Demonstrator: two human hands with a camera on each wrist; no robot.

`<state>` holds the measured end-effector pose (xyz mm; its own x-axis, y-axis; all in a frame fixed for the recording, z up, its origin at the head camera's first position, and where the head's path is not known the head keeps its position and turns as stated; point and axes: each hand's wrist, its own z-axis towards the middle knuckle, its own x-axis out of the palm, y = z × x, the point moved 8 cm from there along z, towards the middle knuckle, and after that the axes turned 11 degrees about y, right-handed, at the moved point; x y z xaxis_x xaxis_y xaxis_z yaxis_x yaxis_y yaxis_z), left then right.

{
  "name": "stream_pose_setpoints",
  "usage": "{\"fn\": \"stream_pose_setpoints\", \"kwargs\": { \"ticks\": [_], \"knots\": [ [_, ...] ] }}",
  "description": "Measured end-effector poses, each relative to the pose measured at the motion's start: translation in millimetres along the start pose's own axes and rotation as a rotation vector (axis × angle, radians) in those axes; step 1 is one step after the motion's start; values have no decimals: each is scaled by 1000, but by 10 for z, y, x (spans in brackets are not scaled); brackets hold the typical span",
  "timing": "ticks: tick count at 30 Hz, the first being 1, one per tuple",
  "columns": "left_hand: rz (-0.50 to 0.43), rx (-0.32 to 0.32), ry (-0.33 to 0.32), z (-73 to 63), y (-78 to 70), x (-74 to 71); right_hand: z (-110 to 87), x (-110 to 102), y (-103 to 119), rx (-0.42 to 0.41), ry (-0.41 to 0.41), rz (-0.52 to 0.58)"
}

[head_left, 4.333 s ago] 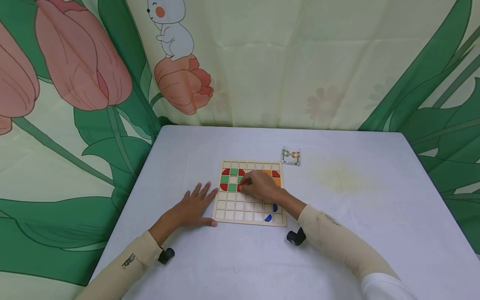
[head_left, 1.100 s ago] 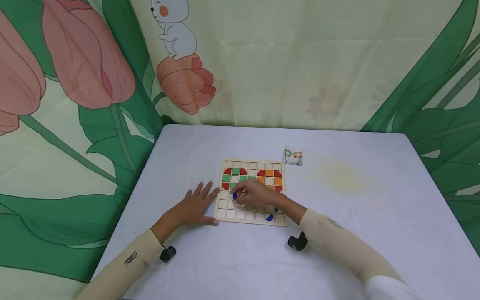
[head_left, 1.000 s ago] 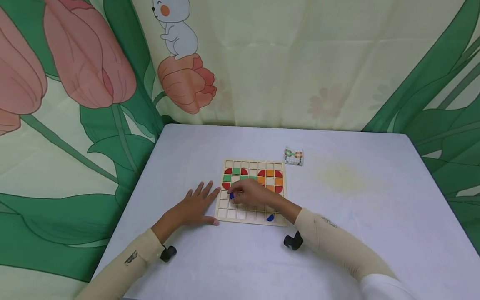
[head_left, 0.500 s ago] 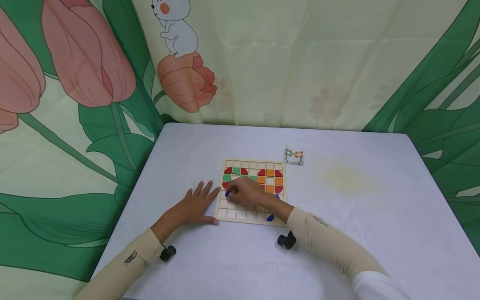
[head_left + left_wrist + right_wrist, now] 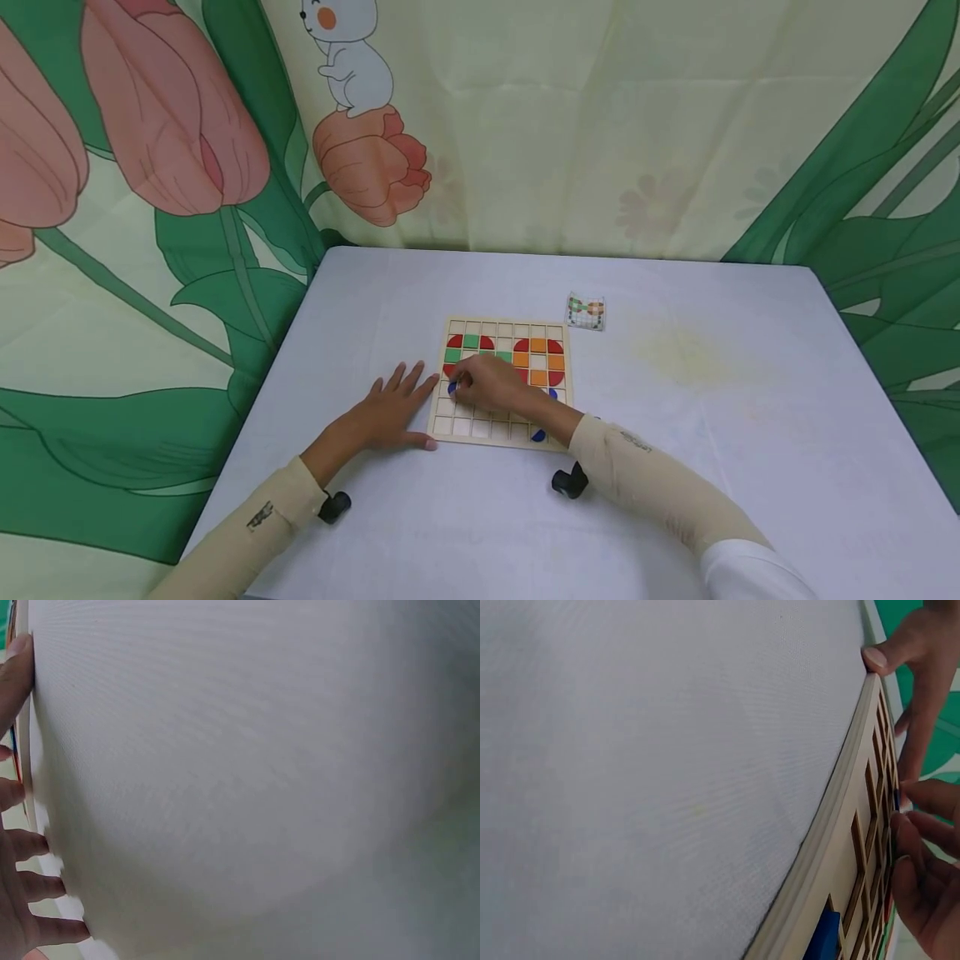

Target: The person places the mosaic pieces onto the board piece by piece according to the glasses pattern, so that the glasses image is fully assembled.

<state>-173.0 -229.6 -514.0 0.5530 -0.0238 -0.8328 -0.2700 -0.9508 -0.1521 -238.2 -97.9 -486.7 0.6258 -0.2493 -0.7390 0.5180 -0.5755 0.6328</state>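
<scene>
A wooden grid board [image 5: 480, 430] lies on the table in the head view. My right hand [image 5: 491, 382] is over its left half, thumb and fingertips pinching a small blue rounded piece [image 5: 452, 388] at the leftmost column, just below a red piece. The right wrist view shows these fingers [image 5: 930, 796] close together at the board's face, with a sliver of blue between them. My left hand [image 5: 387, 414] lies flat and spread on the table, fingertips and thumb at the board's left edge. Part of the green and red pattern is hidden under my right hand.
Orange squares [image 5: 538, 345] and red quarter-round pieces [image 5: 556, 378] fill cells at the board's right. Another blue piece [image 5: 553, 394] lies below them, and a blue half-round [image 5: 538, 435] near the front edge. A small pattern card [image 5: 586, 312] lies behind the board.
My right hand has left a red piece in the green group and carried a blue piece leftward to the leftmost column, where it now stays. My left hand has not moved.
</scene>
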Motion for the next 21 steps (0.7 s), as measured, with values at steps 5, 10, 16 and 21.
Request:
{"fn": "stream_pose_setpoints", "kwargs": {
  "ticks": [5,10,16,21],
  "knots": [
    [19,4,-14,-14,-12,-17,-170,-124,-33,-69,-8,68],
    [22,-9,-9,4,-17,-5,-518,-366,-275,-51,-29,96],
    [30,-5,-31,7,-17,11,-1054,-551,-676,69,-55,94],
    [29,-3,-37,6,-16,10,-1469,-515,-997,224,-63,87]
  ]
}}
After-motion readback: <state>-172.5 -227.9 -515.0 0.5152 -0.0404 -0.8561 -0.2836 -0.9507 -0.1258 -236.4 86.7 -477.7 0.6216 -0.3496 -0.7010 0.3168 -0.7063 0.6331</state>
